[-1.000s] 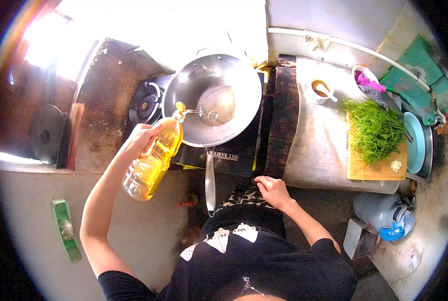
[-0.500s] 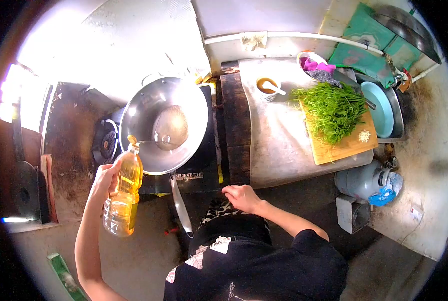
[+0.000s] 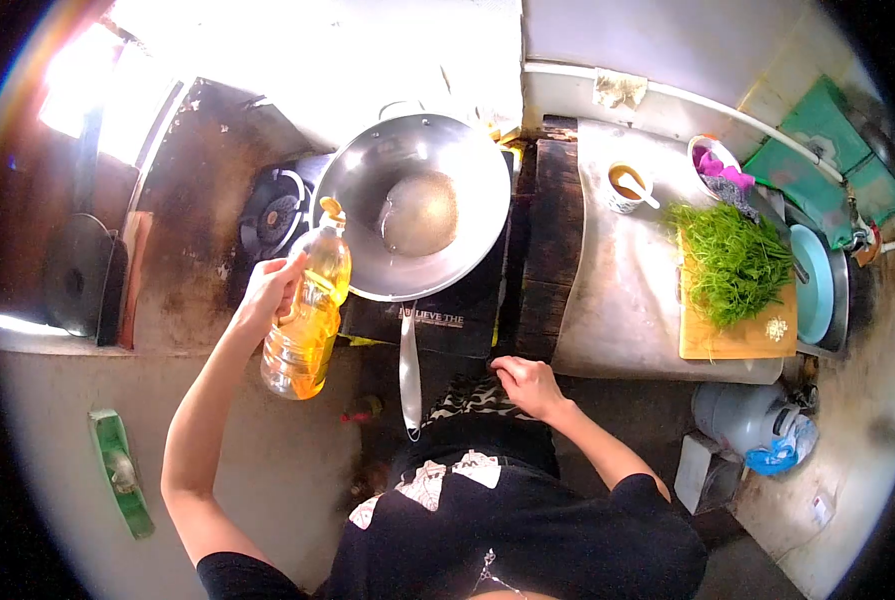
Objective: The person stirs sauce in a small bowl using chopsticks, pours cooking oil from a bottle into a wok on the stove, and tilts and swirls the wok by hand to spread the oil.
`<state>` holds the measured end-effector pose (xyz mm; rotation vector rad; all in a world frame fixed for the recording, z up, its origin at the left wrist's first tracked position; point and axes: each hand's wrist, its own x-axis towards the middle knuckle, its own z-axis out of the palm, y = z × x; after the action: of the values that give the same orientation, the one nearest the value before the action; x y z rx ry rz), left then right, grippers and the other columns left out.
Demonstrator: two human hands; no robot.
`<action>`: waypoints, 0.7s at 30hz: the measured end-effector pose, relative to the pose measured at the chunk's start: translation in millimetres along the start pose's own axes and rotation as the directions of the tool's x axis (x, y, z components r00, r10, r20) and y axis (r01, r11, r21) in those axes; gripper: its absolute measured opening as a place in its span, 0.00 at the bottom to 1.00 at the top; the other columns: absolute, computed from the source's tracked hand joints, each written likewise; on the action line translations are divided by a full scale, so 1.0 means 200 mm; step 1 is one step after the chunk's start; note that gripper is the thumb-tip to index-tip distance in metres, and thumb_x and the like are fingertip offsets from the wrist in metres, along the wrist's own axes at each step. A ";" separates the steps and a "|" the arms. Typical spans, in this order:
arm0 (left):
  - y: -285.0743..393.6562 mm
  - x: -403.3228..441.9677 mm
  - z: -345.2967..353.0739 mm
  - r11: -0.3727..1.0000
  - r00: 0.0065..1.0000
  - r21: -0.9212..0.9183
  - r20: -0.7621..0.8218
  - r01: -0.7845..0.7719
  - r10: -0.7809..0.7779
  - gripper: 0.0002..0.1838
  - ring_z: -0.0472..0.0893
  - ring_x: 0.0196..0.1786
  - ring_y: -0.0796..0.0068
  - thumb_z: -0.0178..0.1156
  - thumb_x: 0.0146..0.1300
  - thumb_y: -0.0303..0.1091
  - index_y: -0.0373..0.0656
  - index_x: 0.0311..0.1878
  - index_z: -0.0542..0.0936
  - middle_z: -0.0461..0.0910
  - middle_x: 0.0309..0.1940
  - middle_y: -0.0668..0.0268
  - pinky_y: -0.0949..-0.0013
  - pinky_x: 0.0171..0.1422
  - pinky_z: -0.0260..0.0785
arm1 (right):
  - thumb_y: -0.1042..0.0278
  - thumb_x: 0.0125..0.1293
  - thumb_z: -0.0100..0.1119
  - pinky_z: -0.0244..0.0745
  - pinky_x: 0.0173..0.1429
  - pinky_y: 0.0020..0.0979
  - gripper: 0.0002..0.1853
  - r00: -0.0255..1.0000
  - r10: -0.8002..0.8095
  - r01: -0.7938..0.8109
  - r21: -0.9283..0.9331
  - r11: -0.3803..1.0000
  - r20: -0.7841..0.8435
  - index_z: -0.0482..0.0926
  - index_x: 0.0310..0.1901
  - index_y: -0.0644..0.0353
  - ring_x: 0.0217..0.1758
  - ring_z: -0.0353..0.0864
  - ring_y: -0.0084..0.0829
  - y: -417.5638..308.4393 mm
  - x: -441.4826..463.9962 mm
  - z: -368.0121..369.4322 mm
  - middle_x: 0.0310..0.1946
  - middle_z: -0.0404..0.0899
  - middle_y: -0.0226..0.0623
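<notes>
Head: wok (image 3: 479,190) holds liquid (image 3: 419,215); pour seems paused
Left hand (image 3: 270,287): wrapped round bottle (image 3: 307,335) beside wok
Right hand (image 3: 530,386): half-curled, contents unclear
Bottle: steady tilt likely needed next

Two hands (image 3: 274,289) (image 3: 531,388), one bottle (image 3: 312,318), one wok (image 3: 354,182), one cutting board (image 3: 709,342).

The stove (image 3: 477,328) carries a wok (image 3: 472,225), the counter (image 3: 612,310) a cutting board (image 3: 712,342), cup (image 3: 623,204) and, seemingly, a bowl (image 3: 701,146).
</notes>
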<state>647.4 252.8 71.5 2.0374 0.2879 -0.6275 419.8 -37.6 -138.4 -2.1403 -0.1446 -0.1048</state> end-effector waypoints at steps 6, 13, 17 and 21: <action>-0.05 -0.05 0.03 0.994 0.997 -0.083 -0.007 -0.073 0.072 0.18 0.53 0.14 0.91 0.55 0.64 0.46 0.50 0.22 0.66 0.57 0.14 0.82 0.81 0.16 0.42 | 0.71 0.60 0.52 0.77 0.35 0.38 0.07 1.000 -0.007 0.007 0.011 1.000 0.030 0.76 0.38 0.61 0.30 0.81 0.43 -0.01 0.02 0.00 0.31 0.80 0.44; -0.13 -0.10 0.04 0.981 0.994 -0.165 0.005 -0.106 0.108 0.18 0.56 0.14 0.92 0.55 0.64 0.46 0.49 0.22 0.67 0.58 0.14 0.81 0.82 0.17 0.45 | 0.72 0.59 0.53 0.77 0.35 0.37 0.07 0.999 -0.011 0.010 0.008 1.000 0.047 0.76 0.38 0.61 0.31 0.81 0.42 -0.02 0.02 0.01 0.31 0.80 0.43; -0.20 -0.10 0.05 0.983 0.996 -0.159 0.001 -0.088 0.089 0.18 0.56 0.15 0.92 0.55 0.65 0.45 0.48 0.22 0.67 0.59 0.15 0.81 0.81 0.17 0.46 | 0.72 0.59 0.53 0.77 0.36 0.37 0.07 0.997 0.027 -0.028 0.006 1.000 0.079 0.76 0.38 0.61 0.32 0.81 0.42 -0.05 0.03 0.00 0.32 0.80 0.44; -0.23 -0.11 0.07 0.990 0.998 -0.126 -0.008 -0.065 0.064 0.17 0.55 0.15 0.92 0.54 0.65 0.45 0.48 0.22 0.67 0.58 0.14 0.82 0.81 0.17 0.45 | 0.72 0.59 0.52 0.77 0.37 0.37 0.07 0.997 0.011 -0.013 0.022 1.000 0.071 0.77 0.38 0.60 0.32 0.81 0.43 -0.04 0.03 0.02 0.32 0.80 0.44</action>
<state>603.4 265.4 44.4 1.9193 0.2565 -0.5516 425.0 -29.9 -133.8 -2.1231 -0.1737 -0.0203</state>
